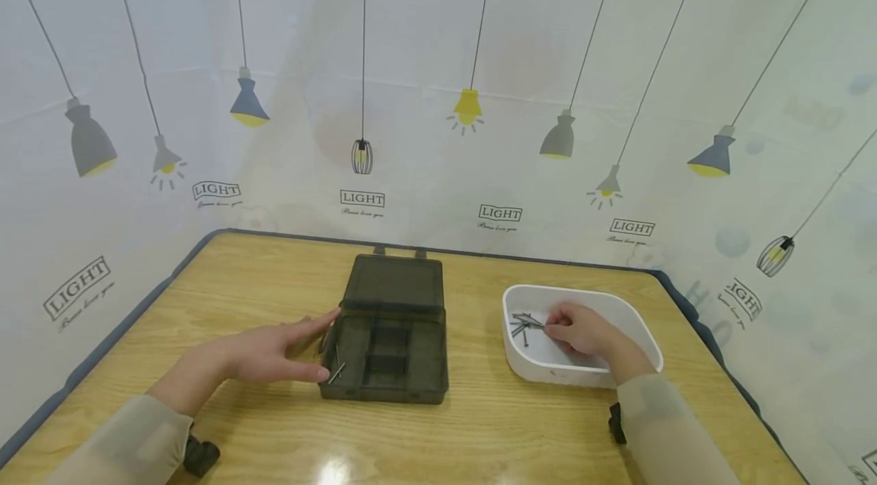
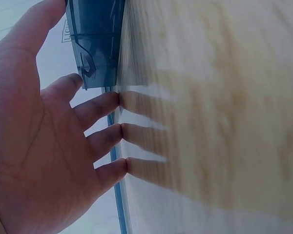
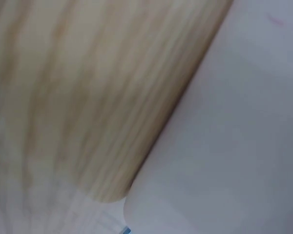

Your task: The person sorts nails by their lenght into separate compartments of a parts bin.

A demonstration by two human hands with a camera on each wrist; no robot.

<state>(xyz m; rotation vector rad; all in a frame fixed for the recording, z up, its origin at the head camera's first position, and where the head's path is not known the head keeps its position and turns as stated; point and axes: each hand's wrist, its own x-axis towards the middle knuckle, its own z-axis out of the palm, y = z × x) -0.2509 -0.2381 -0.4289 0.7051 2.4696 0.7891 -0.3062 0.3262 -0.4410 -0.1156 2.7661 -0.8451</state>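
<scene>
A dark see-through plastic case [image 1: 425,367] stands with its lid [image 1: 393,279] swung back. My left hand [image 1: 274,352] spans its left side, thumb at the near left corner and index finger by the hinge end. In the left wrist view, the other fingertips [image 2: 118,131] of this outstretched hand touch the table. A few nails [image 1: 336,372] lie in the case's left compartment. Inside a white tray [image 1: 548,372], my right hand [image 1: 582,329] pinches a nail [image 1: 534,323] between thumb and forefinger, beside several loose nails [image 1: 525,338]. The right wrist view shows only the tray's outer wall [image 3: 224,136] and wood.
The wooden table [image 1: 473,432] extends between the case and the tray and in front of both. Its dark-edged far side meets a pale curtain [image 1: 411,36] printed with lamps. The tray stands to the right of the case.
</scene>
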